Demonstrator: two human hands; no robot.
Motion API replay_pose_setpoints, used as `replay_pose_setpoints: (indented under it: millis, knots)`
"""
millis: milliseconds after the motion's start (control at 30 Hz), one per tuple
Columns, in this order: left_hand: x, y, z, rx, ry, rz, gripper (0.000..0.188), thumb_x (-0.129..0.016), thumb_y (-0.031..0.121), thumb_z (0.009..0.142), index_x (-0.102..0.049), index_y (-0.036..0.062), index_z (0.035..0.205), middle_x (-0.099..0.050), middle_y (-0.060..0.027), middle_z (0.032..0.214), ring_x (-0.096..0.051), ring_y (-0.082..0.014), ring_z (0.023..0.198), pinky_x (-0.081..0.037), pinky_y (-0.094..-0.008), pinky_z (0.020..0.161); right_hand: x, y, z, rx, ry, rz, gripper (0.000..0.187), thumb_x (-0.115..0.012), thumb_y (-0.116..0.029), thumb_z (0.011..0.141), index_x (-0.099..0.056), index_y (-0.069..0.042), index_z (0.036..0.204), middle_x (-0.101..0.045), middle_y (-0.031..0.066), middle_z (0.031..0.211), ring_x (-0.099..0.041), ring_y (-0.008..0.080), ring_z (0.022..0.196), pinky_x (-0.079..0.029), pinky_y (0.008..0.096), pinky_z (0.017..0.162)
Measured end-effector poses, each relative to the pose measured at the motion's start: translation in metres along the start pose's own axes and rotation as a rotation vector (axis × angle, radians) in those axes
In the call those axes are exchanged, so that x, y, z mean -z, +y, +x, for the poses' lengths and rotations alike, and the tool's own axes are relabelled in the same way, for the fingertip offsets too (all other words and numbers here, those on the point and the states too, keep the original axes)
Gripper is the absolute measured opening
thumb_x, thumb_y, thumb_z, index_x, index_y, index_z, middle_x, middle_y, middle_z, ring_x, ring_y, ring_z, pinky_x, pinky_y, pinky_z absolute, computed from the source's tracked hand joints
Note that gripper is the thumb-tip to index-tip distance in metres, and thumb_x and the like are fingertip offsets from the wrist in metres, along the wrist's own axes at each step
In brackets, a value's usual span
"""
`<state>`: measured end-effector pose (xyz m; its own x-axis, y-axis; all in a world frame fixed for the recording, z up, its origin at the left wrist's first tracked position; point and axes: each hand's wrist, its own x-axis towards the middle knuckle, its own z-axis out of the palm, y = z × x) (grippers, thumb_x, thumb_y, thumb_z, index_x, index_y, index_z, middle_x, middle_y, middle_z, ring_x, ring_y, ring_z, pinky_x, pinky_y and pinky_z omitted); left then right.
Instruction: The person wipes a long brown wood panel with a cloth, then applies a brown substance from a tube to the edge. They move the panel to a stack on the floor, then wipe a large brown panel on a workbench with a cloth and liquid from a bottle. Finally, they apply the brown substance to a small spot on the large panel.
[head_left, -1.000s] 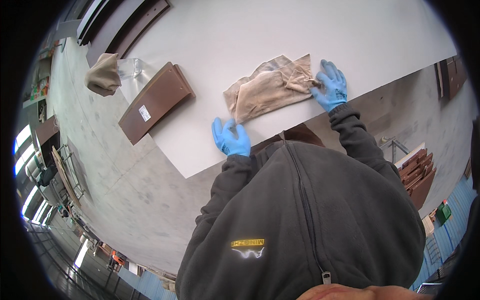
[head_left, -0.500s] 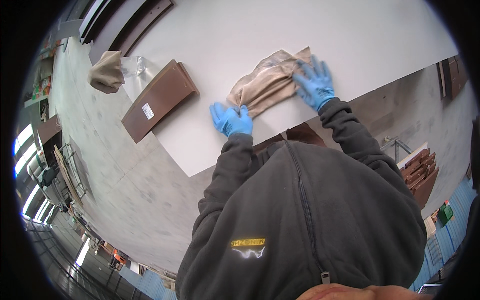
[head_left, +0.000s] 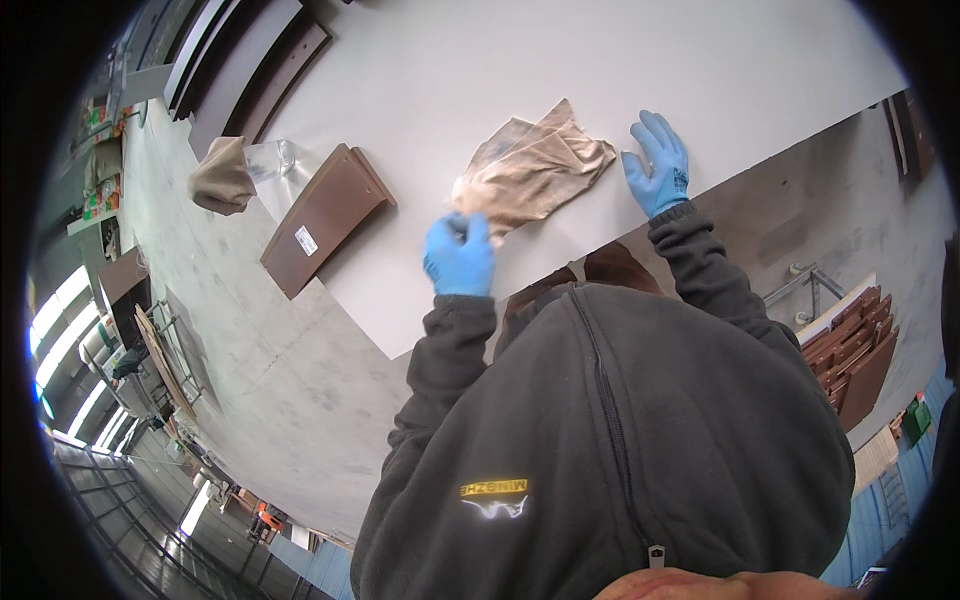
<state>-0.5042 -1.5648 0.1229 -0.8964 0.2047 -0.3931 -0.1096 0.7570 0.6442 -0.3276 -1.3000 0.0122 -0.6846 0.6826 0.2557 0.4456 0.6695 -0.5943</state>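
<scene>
Tan cloth [head_left: 540, 178], long axis slanting up-right; left hand [head_left: 461, 258] nearer, grip I cannot tell; right hand [head_left: 657, 172] spread, apart

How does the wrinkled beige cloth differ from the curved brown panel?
The wrinkled beige cloth is pale and creased; the curved brown panel is dark and smooth. The cloth lies wholly on the white tabletop; the panel overhangs its edge. The panel carries a white rectangular label; none shows on the cloth. Both rest on the tabletop.
</scene>
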Motion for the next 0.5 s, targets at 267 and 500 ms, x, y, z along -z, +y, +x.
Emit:
replay_pose_setpoints:
  millis: [267, 500]
  knots:
    - [-0.063, 0.070, -0.019, -0.240, -0.384, 0.022, 0.062, -0.073, 0.042, 0.095, -0.062, 0.0007, 0.140, -0.070, -0.0221, 0.132, -0.071, -0.0320, 0.111, -0.056, -0.0400, 0.094, 0.028, 0.000, 0.013, 0.045, 0.011, 0.066, 0.044, -0.070, -0.025, 0.087, -0.068, -0.003, 0.125, -0.058, 0.0209, 0.149, -0.051, 0.0416, 0.140, -0.040, 0.0536, 0.115]
    - [-0.059, -0.021, 0.024, -0.123, -0.175, -0.001, 0.049, -0.072, 0.027, 0.094, -0.066, -0.0031, 0.132, -0.069, -0.0225, 0.129, -0.068, -0.0343, 0.116, -0.055, -0.0434, 0.100, -0.005, -0.046, 0.023, 0.689, -0.525, -0.068, 0.061, -0.077, -0.039, 0.083, -0.065, -0.010, 0.135, -0.042, 0.0170, 0.165, -0.035, 0.0359, 0.155, -0.026, 0.0589, 0.125]
